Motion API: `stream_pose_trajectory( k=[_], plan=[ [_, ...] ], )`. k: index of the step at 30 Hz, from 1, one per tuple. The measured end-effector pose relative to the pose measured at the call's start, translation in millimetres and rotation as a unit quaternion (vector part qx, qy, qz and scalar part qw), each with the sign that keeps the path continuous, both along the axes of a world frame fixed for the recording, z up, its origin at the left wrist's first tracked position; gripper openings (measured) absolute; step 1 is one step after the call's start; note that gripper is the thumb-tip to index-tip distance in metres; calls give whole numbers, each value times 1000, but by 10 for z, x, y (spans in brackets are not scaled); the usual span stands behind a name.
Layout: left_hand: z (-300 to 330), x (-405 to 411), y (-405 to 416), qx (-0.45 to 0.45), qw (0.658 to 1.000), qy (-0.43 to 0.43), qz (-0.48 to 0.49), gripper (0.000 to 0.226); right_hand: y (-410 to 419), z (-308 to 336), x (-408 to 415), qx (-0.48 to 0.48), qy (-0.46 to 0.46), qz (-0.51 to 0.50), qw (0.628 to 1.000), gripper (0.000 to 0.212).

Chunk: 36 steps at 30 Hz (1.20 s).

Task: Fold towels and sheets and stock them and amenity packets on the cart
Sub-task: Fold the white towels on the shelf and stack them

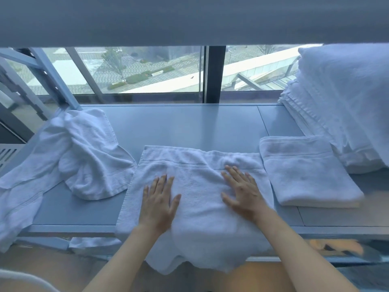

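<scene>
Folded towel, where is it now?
Head view, right side: the folded towel lies flat on the ledge, between the spread towel and the tall stack.

Window (147, 70) behind grey ledge (189, 123)

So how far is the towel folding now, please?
Done: one folded towel lies on the ledge, beside a tall stack at the right. In hand: both hands, left and right, press flat on the middle towel. Left: the crumpled towels. No cart or amenity packets in view.
</scene>
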<state>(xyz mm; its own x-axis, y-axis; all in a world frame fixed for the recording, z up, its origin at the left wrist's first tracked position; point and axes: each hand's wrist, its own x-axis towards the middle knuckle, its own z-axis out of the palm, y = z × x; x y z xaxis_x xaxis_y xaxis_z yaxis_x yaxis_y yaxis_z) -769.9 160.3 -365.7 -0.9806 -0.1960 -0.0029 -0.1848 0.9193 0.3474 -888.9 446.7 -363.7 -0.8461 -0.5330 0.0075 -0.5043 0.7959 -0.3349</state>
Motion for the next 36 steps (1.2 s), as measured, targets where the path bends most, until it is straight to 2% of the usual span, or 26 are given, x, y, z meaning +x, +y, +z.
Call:
stream_pose_trajectory(
  k=[2, 4, 7, 10, 13, 18, 30, 36],
  plan=[
    [-7, 12, -29, 21, 1000, 9, 18, 71, 17, 36, -68, -27, 19, -4, 999, 74],
    [4, 15, -67, 12, 1000, 4, 26, 68, 15, 73, -134, -40, 42, -50, 997, 66],
    [12, 93, -126, -8, 1000, -7, 17, 61, 63, 70, -61, 6, 34, -116, 993, 64],
    [-26, 308, -154, -21, 1000, -11, 10, 71, 222, -45, 273, 40, 33, -78, 996, 72],
    [-99, 551, -125, -43, 999, -14, 5, 70, 350, -135, 568, 64, 25, -49, 996, 75],
    [-121, 579, -177, -36, 999, -16, 15, 69, 279, -112, 500, 94, 8, -47, 994, 76],
    [-12, -85, -1168, -46, 995, -37, 83, 80, -906, -94, -324, 95, -9, -18, 995, 78],
    [-53, -303, -1653, -45, 993, -35, 108, 66, -1428, -88, -520, 82, -14, -9, 997, 84]
  ],
)
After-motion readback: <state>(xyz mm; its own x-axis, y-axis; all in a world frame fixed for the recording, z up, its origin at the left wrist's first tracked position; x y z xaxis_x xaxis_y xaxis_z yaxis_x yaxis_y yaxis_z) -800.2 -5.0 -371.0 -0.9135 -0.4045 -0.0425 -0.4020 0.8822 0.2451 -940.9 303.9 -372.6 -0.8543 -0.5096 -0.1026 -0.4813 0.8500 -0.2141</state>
